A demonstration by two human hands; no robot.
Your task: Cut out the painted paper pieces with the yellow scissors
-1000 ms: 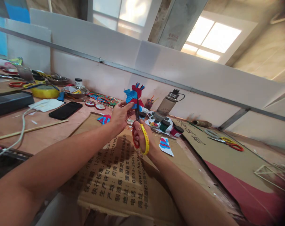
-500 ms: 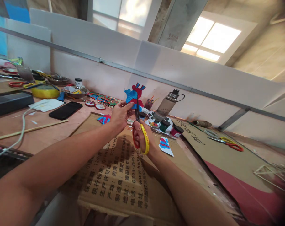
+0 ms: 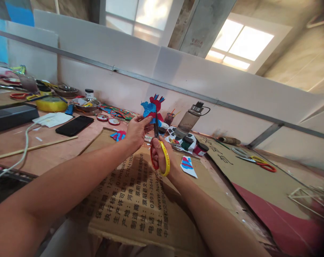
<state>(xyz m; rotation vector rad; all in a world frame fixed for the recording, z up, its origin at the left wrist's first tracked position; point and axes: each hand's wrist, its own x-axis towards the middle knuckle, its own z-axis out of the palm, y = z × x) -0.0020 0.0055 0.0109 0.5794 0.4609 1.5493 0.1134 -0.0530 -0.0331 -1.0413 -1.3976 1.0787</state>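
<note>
My left hand [image 3: 137,131] pinches the lower left part of a blue and red painted paper cutout [image 3: 150,108], held up above the cardboard [image 3: 124,200]. Around the handles of the yellow and red scissors [image 3: 165,159] my right hand [image 3: 159,151] is closed. The dark blades point upward and overlap the cutout's lower right edge; whether they are parted is too small to tell. A smaller red and blue piece [image 3: 119,135] lies left of my left hand. Right of my right hand is a white paper scrap [image 3: 189,166] with red and blue paint.
A water bottle [image 3: 190,119] and paint jars [image 3: 201,149] stand behind the cardboard. At the left are a black phone [image 3: 75,125], a yellow tape roll [image 3: 51,103] and a metal bowl [image 3: 85,104]. Another pair of scissors [image 3: 258,163] lies at the right.
The red part at the cutout's lower right has shifted slightly by the blades. Both hands have stayed nearly in place.
</note>
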